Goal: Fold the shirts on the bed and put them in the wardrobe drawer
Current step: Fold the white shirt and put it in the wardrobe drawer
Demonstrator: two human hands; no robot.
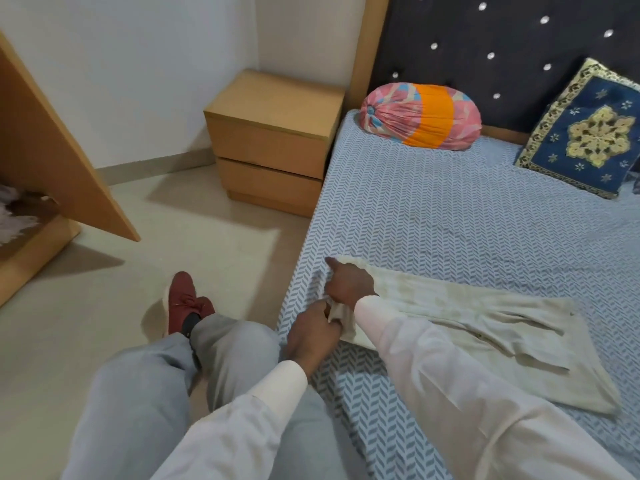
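Left hand [313, 336]: fingers curled, pinching the bunched end of the cream shirt [467, 327]. Right hand [348, 287]: on the same end, forefinger extended, other fingers curled; cannot tell if it grips cloth. Shirt lies spread on the bed [450, 220], near its edge. Wooden nightstand [273, 140] stands beside the bed.

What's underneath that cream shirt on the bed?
Only the blue patterned bedsheet shows around the cream shirt. The part beneath it is covered, so anything else there cannot be seen.
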